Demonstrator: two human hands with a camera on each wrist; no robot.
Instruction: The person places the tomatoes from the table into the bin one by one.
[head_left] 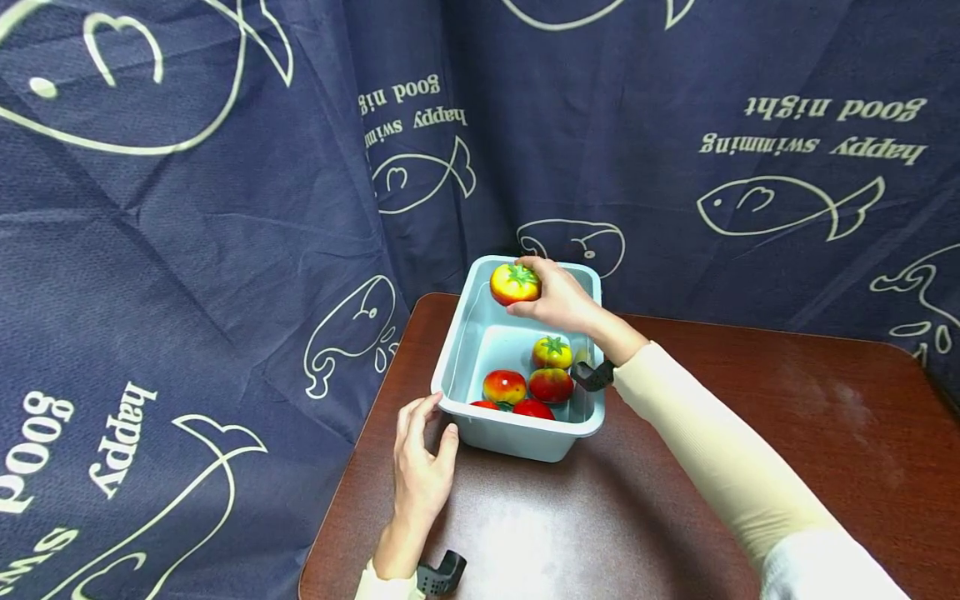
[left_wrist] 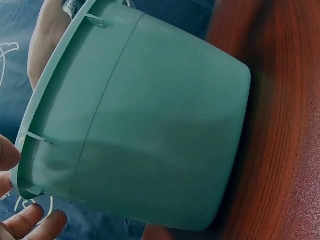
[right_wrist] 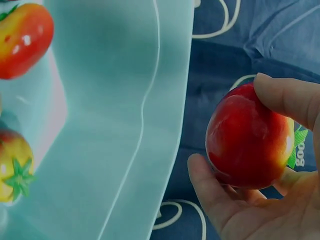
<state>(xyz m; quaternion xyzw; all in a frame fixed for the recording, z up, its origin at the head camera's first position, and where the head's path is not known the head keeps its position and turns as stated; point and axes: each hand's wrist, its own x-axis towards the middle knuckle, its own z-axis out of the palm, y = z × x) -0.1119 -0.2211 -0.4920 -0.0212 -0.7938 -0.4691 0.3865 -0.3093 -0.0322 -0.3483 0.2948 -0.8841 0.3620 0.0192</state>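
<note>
My right hand (head_left: 558, 298) grips a red and yellow tomato (head_left: 512, 287) with a green star-shaped stem top, above the far end of a pale blue plastic basin (head_left: 517, 446). In the right wrist view the thumb and fingers wrap this tomato (right_wrist: 247, 140), its red underside showing. My left hand (head_left: 423, 475) holds the basin's near left corner, fingertips at the rim, thumb against the near side. Inside the basin lie several tomatoes, among them a yellowish one (head_left: 552, 353) with a green stem and a red-yellow one (head_left: 504, 386). The near rim partly hides the closest ones.
The basin stands on a dark reddish-brown wooden table (head_left: 750, 375), close to its left edge. A dark blue curtain (head_left: 637, 150) with white fish drawings and lettering hangs behind and along the left. Black straps (head_left: 592, 375) circle both wrists.
</note>
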